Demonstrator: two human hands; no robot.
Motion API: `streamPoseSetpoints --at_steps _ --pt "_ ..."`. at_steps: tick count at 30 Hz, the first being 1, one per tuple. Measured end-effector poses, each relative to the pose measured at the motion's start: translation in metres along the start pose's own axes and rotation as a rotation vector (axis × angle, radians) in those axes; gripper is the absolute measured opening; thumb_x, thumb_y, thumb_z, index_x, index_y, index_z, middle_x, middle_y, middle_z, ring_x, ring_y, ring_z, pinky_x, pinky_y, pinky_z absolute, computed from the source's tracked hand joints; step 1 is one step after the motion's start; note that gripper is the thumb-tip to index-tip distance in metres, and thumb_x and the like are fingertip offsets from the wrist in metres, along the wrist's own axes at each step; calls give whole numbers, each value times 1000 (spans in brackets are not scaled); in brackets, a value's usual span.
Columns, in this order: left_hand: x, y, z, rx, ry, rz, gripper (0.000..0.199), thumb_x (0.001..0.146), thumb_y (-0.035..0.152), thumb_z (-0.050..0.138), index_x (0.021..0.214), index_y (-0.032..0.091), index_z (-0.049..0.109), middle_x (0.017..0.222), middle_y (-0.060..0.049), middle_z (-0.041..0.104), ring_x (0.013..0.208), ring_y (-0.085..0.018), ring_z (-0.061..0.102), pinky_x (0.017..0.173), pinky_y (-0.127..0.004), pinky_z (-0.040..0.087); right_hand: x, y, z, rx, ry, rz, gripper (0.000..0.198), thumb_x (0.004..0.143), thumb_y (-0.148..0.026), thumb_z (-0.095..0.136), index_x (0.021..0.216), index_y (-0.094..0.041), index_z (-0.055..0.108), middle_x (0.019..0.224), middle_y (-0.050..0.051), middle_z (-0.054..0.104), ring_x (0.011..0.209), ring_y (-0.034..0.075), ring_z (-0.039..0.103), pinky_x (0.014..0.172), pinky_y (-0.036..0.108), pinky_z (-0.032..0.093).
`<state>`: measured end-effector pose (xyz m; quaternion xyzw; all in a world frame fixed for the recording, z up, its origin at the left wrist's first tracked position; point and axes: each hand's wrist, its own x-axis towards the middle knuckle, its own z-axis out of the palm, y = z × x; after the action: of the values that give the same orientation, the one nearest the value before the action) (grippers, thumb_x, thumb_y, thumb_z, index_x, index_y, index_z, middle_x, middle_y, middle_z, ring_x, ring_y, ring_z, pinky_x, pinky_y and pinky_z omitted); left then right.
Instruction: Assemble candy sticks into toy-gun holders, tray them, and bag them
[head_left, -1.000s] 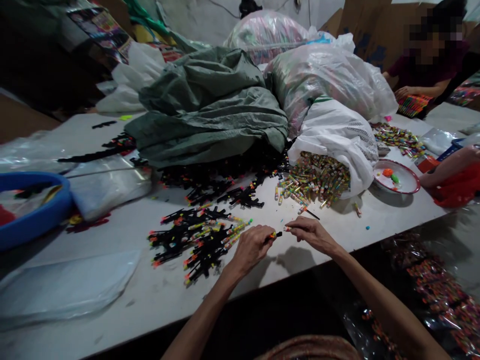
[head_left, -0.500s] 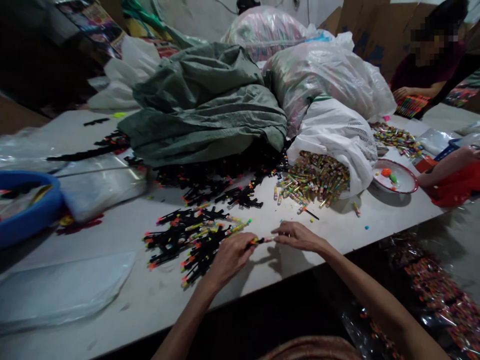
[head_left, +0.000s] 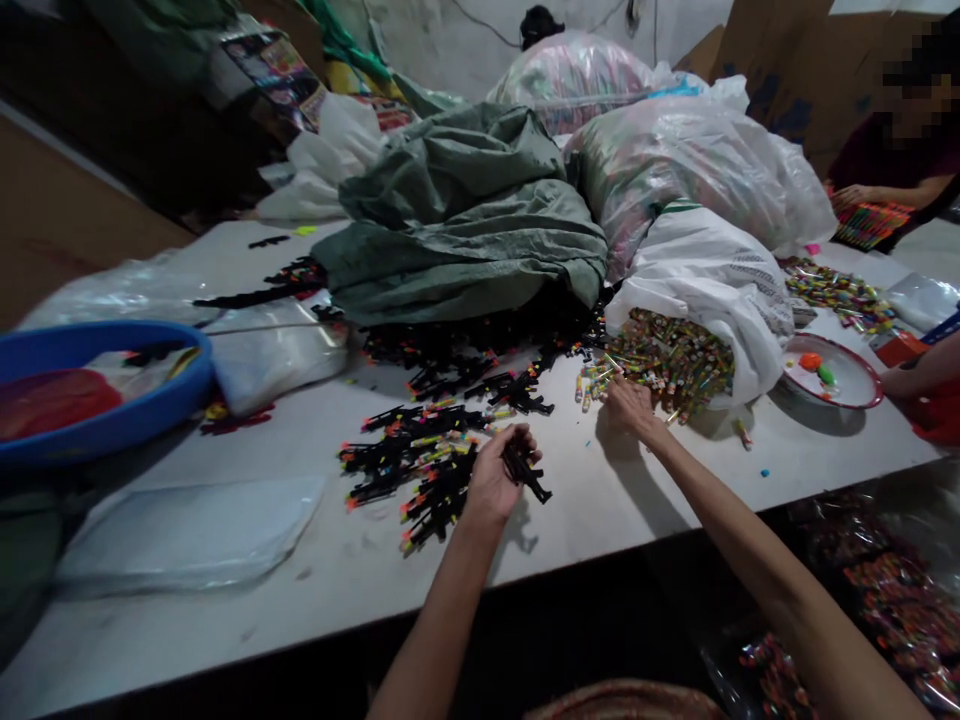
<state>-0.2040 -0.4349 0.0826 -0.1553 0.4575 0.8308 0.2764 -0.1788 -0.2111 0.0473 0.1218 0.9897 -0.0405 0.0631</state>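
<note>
My left hand (head_left: 501,470) is closed round a black plastic toy gun (head_left: 534,472), whose end sticks out past the fingers to the right. Just left of it, black toy guns with orange and yellow tips (head_left: 420,450) lie in rows, clear candy-filled tubes among them. My right hand (head_left: 630,405) reaches down at the near left edge of a heap of small candy-filled tubes (head_left: 675,350). Its fingers are bent together there, and a pale tube shows by the fingertips. What they hold is partly hidden.
A green cloth sack (head_left: 465,230) and a white sack (head_left: 712,270) stand behind the heaps. A blue basin (head_left: 172,400) and flat plastic bags (head_left: 195,530) lie left. An enamel dish (head_left: 840,390) stands right. Across the table a person (head_left: 885,170) handles bright tubes.
My hands have parted after meeting at a small tube. My right hand has moved forward to the tube heap; my left now holds a black toy gun. The view has swung left.
</note>
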Motion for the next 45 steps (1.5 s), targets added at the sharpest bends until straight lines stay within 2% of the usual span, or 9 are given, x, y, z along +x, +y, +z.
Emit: streamPoseSetpoints --at_steps 5,10,13,16,21,25,28,32,45 --pt "5 -5 -1 -73 77 22 27 87 37 50 73 15 55 65 -2 61 53 -14 58 50 -27 50 -17 -9 11 22 30 50 25 89 -17 38 109 -13 54 112 14 57 99 23 53 77 31 38" --pt "4 -14 -7 -178 115 37 23 83 35 61 81 12 59 63 -2 61 52 -11 58 50 -22 48 -20 -2 13 154 9 43 26 87 -14 41 107 -15 57 110 14 58 95 23 56 75 32 39" --pt "5 -19 -9 -276 160 51 21 79 32 66 78 12 59 61 0 59 49 -7 54 48 -18 45 -40 -13 11 562 27 -88 23 86 -19 45 105 -15 58 88 7 62 81 19 57 70 29 41" --pt "5 -23 -3 -273 152 136 33 72 42 72 83 13 61 61 2 58 43 -4 49 45 -17 41 -75 -43 15 1202 -125 -166 27 85 -32 49 107 -17 56 72 0 57 64 14 53 57 25 42" --pt "-1 -45 9 -69 231 374 46 67 54 71 87 13 62 74 -1 62 53 -6 53 48 -17 38 -103 -90 26 1715 -124 10 32 79 -41 59 98 -16 57 67 -1 57 49 9 47 48 23 40" --pt "-8 -64 -3 201 148 321 42 67 51 72 75 11 64 61 1 55 48 -4 43 43 -17 30 -92 -92 24 1702 32 4 32 78 -40 61 98 -16 59 70 -1 58 53 9 49 50 22 42" --pt "-14 -62 -16 232 41 242 37 65 46 75 68 11 61 51 5 44 41 -3 34 39 -17 22 -90 -82 20 1678 -7 17 35 75 -39 66 101 -16 59 68 -2 58 56 10 51 50 22 42" --pt "-21 -49 -26 242 -63 206 32 58 32 80 76 11 63 53 3 52 46 -7 46 41 -18 32 -100 -71 16 1687 -113 18 27 76 -39 66 88 -15 64 68 0 61 56 9 50 53 22 41" --pt "-33 -45 -24 249 -172 237 20 64 24 75 75 10 65 60 -2 58 56 -11 52 50 -22 42 -107 -63 -3 1588 -74 -110 28 81 -41 62 95 -18 70 74 2 61 60 10 52 55 22 44"
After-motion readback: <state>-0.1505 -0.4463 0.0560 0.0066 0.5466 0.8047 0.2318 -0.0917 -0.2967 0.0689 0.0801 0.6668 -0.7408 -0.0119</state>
